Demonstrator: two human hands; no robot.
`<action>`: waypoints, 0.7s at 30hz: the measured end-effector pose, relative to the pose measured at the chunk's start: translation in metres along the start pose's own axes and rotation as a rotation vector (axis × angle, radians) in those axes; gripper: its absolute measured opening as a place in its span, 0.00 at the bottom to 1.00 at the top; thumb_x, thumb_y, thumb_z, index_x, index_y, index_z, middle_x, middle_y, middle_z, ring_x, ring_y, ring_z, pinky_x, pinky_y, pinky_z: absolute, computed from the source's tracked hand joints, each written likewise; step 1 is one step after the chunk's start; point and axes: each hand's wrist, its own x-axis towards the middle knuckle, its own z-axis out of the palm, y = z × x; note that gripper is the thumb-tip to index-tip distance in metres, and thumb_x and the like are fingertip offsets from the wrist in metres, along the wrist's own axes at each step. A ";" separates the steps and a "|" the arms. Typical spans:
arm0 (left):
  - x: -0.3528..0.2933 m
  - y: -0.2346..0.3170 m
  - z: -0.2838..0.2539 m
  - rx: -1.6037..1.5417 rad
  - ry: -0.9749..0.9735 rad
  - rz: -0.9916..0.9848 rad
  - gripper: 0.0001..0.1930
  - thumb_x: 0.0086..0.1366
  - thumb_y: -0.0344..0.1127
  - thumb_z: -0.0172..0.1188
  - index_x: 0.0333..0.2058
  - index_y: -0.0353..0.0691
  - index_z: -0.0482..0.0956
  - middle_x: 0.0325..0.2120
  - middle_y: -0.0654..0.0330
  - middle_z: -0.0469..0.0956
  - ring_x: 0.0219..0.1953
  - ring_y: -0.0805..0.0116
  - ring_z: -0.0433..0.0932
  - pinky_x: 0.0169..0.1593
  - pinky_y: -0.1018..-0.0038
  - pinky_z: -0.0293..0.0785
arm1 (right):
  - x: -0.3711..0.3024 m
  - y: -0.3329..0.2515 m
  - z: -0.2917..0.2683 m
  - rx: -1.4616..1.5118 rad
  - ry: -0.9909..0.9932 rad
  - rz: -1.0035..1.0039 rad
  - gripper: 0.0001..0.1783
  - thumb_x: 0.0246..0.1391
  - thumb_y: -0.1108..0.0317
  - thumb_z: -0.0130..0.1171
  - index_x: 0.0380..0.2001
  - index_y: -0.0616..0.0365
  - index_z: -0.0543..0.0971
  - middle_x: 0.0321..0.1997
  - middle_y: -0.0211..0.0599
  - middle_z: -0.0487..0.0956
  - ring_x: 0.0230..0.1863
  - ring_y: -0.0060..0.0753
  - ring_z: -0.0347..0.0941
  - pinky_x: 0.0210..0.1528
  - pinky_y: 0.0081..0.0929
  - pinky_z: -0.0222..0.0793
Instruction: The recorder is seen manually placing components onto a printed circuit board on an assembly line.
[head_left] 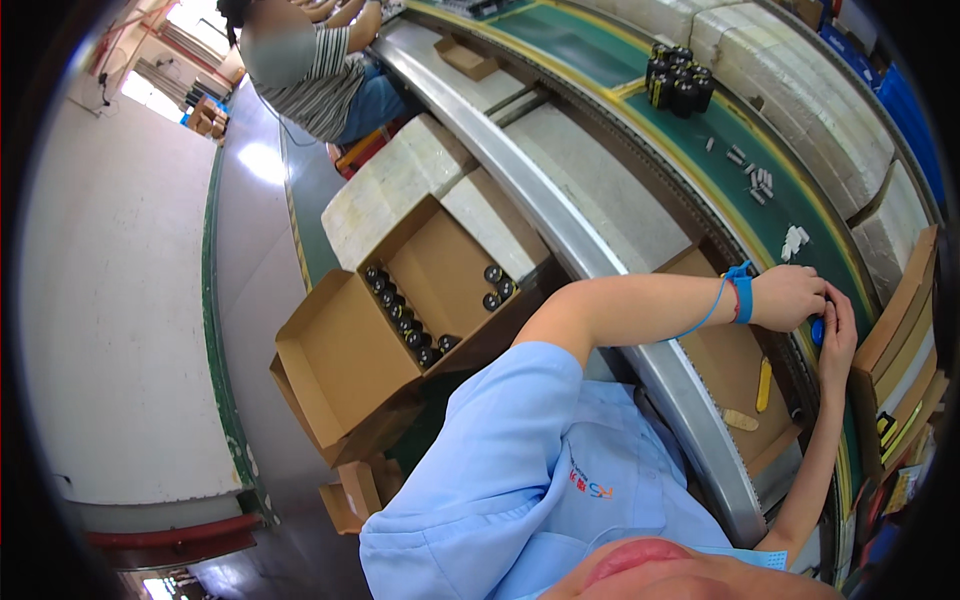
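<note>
While both hands meet, an open carton holds black cylinders.

The green conveyor belt carries clustered black cylinders, small silver cylinders and white pieces.

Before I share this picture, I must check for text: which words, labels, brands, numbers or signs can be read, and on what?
Light-blue shirt: small orange and blue chest print; wording not copied here.
Clustered black cylinders on the green belt: yellow marks, too small to read.
Boxed black cylinders: marks likewise too small.
Packages at the right edge: too blurred.
</note>
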 end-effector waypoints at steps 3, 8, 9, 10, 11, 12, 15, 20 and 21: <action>0.000 -0.003 0.002 0.008 -0.004 -0.012 0.07 0.51 0.31 0.59 0.31 0.43 0.82 0.34 0.57 0.76 0.39 0.56 0.75 0.43 0.64 0.75 | 0.002 0.003 0.000 -0.006 -0.012 -0.005 0.17 0.68 0.64 0.44 0.53 0.60 0.74 0.54 0.39 0.75 0.56 0.35 0.70 0.60 0.28 0.62; 0.001 -0.010 0.000 -0.053 -0.109 -0.092 0.11 0.49 0.31 0.61 0.33 0.47 0.84 0.36 0.57 0.78 0.41 0.55 0.76 0.44 0.63 0.76 | 0.005 0.009 0.003 -0.002 -0.046 -0.004 0.17 0.69 0.65 0.43 0.55 0.60 0.73 0.55 0.38 0.74 0.58 0.33 0.69 0.61 0.27 0.61; 0.001 -0.012 -0.003 -0.109 -0.161 -0.121 0.11 0.49 0.30 0.60 0.33 0.48 0.85 0.36 0.57 0.79 0.40 0.54 0.76 0.44 0.62 0.76 | 0.005 0.011 0.005 -0.018 -0.044 -0.010 0.18 0.69 0.65 0.43 0.55 0.60 0.73 0.56 0.38 0.74 0.58 0.33 0.69 0.61 0.27 0.60; 0.005 -0.015 -0.004 -0.144 -0.229 -0.140 0.14 0.48 0.30 0.59 0.34 0.52 0.86 0.36 0.57 0.80 0.39 0.51 0.78 0.43 0.60 0.76 | 0.006 0.015 0.007 -0.022 -0.049 -0.007 0.18 0.69 0.66 0.42 0.56 0.61 0.72 0.56 0.38 0.74 0.58 0.32 0.69 0.62 0.27 0.60; 0.008 -0.013 -0.008 -0.149 -0.215 -0.169 0.14 0.48 0.30 0.59 0.34 0.52 0.86 0.36 0.57 0.80 0.39 0.51 0.78 0.43 0.60 0.76 | 0.005 0.021 0.004 0.024 -0.070 0.014 0.18 0.70 0.67 0.42 0.56 0.61 0.72 0.57 0.38 0.73 0.59 0.31 0.68 0.62 0.27 0.60; 0.010 -0.008 -0.012 -0.149 -0.290 -0.175 0.14 0.49 0.30 0.58 0.35 0.52 0.86 0.35 0.56 0.81 0.39 0.50 0.78 0.43 0.59 0.77 | 0.003 0.025 0.001 0.021 -0.084 0.006 0.18 0.69 0.67 0.42 0.57 0.62 0.71 0.58 0.38 0.72 0.60 0.31 0.67 0.62 0.27 0.59; 0.010 0.012 -0.022 -0.269 -0.254 -0.101 0.13 0.50 0.33 0.58 0.36 0.51 0.86 0.33 0.55 0.82 0.39 0.51 0.80 0.42 0.58 0.78 | -0.009 0.055 -0.022 0.066 -0.092 0.036 0.20 0.69 0.67 0.42 0.59 0.63 0.69 0.62 0.40 0.70 0.63 0.34 0.65 0.65 0.29 0.57; 0.040 0.004 -0.080 0.083 -0.131 0.195 0.12 0.53 0.41 0.59 0.33 0.42 0.85 0.25 0.55 0.82 0.29 0.58 0.82 0.32 0.60 0.78 | -0.022 0.086 -0.052 0.061 -0.048 0.159 0.20 0.66 0.69 0.45 0.58 0.68 0.70 0.61 0.41 0.72 0.61 0.36 0.68 0.63 0.31 0.59; 0.040 0.018 -0.091 0.008 -0.119 0.223 0.12 0.53 0.41 0.59 0.33 0.42 0.85 0.25 0.55 0.82 0.29 0.58 0.82 0.32 0.60 0.78 | -0.021 0.087 -0.062 -0.261 -0.128 0.151 0.19 0.66 0.69 0.45 0.55 0.67 0.73 0.59 0.42 0.74 0.60 0.38 0.69 0.63 0.31 0.59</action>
